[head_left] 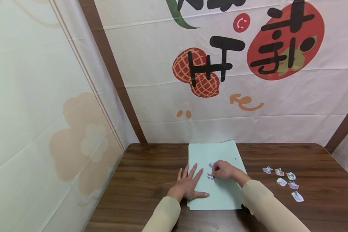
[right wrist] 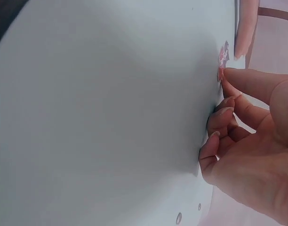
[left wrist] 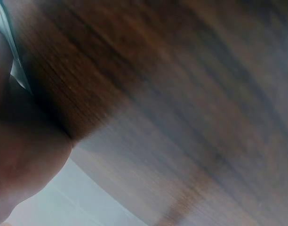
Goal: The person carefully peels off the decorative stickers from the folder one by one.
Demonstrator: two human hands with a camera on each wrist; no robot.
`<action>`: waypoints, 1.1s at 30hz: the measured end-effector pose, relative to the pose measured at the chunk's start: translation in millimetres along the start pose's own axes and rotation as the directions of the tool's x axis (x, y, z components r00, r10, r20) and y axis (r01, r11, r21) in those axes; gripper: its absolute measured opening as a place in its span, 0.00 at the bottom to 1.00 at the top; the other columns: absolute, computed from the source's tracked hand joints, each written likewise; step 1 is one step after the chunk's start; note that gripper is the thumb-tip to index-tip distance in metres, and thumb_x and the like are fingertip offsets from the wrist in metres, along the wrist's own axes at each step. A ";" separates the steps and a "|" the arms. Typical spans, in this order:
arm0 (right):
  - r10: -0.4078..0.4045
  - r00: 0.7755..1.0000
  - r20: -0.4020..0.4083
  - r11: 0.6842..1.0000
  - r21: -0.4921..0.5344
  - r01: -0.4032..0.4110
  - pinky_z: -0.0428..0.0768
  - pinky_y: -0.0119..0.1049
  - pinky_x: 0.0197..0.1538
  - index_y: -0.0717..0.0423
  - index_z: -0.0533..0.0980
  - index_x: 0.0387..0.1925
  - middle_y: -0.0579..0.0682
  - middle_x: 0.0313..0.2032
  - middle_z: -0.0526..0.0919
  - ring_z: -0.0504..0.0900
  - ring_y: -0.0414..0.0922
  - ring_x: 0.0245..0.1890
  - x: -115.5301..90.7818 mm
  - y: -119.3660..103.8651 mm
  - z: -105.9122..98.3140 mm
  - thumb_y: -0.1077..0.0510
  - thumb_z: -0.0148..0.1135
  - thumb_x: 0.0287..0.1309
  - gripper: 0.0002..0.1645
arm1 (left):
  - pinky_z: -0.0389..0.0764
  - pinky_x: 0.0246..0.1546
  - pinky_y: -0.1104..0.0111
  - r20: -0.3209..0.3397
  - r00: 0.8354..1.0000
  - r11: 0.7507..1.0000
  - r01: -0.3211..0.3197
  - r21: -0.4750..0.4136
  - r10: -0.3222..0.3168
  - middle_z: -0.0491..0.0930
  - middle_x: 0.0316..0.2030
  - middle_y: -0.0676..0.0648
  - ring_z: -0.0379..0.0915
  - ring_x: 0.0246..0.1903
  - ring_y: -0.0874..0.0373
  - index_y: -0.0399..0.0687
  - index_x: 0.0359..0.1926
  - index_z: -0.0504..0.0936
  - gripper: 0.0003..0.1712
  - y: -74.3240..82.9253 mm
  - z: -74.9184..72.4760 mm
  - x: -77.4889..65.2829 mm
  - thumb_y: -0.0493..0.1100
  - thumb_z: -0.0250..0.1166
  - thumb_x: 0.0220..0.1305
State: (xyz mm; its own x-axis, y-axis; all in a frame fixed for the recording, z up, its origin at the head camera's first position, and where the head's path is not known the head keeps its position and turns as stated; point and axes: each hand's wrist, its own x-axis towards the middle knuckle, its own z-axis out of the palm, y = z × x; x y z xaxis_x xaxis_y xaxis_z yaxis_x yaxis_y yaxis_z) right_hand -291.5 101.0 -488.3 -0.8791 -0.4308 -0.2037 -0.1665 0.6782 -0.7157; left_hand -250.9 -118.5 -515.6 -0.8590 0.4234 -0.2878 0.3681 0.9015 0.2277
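A pale blue pad of sheets [head_left: 224, 199] lies on the wooden table. My left hand [head_left: 187, 187] rests on its left side, fingers spread. Thumb and forefinger of my right hand [head_left: 224, 170] pinch the edge of a small purple-pink sticker [head_left: 210, 176] at the middle of the pad. The right wrist view shows that sticker [right wrist: 223, 55] against the pale surface at the fingertips, the other fingers curled below. Just above it on the pad is another small sticker [head_left: 211, 165], partly beside the right hand. The left wrist view catches only part of the left hand [left wrist: 26, 160].
Several shiny stickers [head_left: 282, 182] lie loose on the table [head_left: 153, 174] right of the pad. A dark object [head_left: 245, 209] is partly hidden under the right sleeve. A printed cloth [head_left: 159, 103] hangs behind the table, and another at the left.
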 end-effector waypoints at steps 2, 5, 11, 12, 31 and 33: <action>0.000 1.000 -0.006 1.000 -0.004 0.000 0.71 0.35 0.35 0.61 0.81 0.30 0.46 0.28 0.79 0.73 0.43 0.29 0.8 -0.6 1.0 0.67 0.62 0.64 0.06 | 0.34 0.76 0.41 0.002 1.000 1.000 0.003 0.002 -0.003 0.35 0.83 0.51 0.26 0.81 0.43 0.66 0.83 0.47 0.59 -1.4 1.2 1.0 0.82 0.57 0.59; 0.019 1.000 -0.007 1.000 -0.004 -0.019 0.71 0.35 0.35 0.60 0.81 0.30 0.46 0.28 0.79 0.73 0.43 0.29 1.3 0.0 1.8 0.66 0.62 0.64 0.06 | 0.32 0.76 0.41 -0.008 1.000 1.000 0.001 -0.010 -0.001 0.34 0.83 0.51 0.24 0.81 0.43 0.67 0.83 0.47 0.60 -5.1 7.0 5.0 0.83 0.57 0.58; 0.052 0.998 0.020 0.998 0.022 -0.052 0.70 0.36 0.37 0.59 0.81 0.32 0.48 0.30 0.78 0.73 0.43 0.32 0.0 2.4 0.0 0.65 0.61 0.66 0.06 | 0.32 0.76 0.41 -0.017 1.000 1.000 -0.001 -0.017 0.001 0.34 0.83 0.51 0.24 0.81 0.43 0.68 0.83 0.46 0.60 -5.9 10.9 7.9 0.84 0.56 0.57; 0.049 0.998 0.026 0.998 0.026 -0.049 0.70 0.36 0.37 0.59 0.81 0.32 0.48 0.30 0.78 0.72 0.43 0.33 -0.4 3.2 -0.2 0.65 0.60 0.66 0.06 | 0.32 0.76 0.40 -0.018 1.000 1.000 -0.003 -0.018 0.003 0.34 0.83 0.51 0.24 0.81 0.43 0.68 0.83 0.46 0.60 -5.9 11.8 8.3 0.83 0.57 0.57; -0.019 0.996 0.086 0.996 0.087 0.012 0.68 0.35 0.38 0.61 0.79 0.35 0.48 0.32 0.78 0.71 0.42 0.33 -3.1 5.9 -4.3 0.65 0.57 0.68 0.06 | 0.32 0.76 0.41 0.004 1.000 1.000 -0.006 -0.010 0.006 0.33 0.83 0.51 0.24 0.80 0.43 0.67 0.83 0.45 0.60 -3.3 4.5 1.6 0.83 0.56 0.58; -0.015 0.996 0.088 0.995 0.100 0.007 0.68 0.35 0.39 0.61 0.79 0.36 0.48 0.32 0.77 0.71 0.43 0.34 -3.4 5.9 -5.1 0.65 0.58 0.69 0.06 | 0.33 0.76 0.42 -0.003 1.000 1.000 -0.003 -0.012 0.003 0.34 0.83 0.51 0.24 0.81 0.43 0.67 0.83 0.46 0.60 -4.1 4.9 2.9 0.83 0.57 0.58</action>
State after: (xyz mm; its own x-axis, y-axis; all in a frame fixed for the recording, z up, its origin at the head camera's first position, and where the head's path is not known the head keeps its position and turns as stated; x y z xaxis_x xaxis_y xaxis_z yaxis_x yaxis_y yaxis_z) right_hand -291.8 109.5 -488.4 -0.8339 -0.4918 -0.2505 -0.1269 0.6125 -0.7802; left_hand -253.1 -120.5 -521.9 -0.8592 0.4255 -0.2840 0.3659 0.8991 0.2401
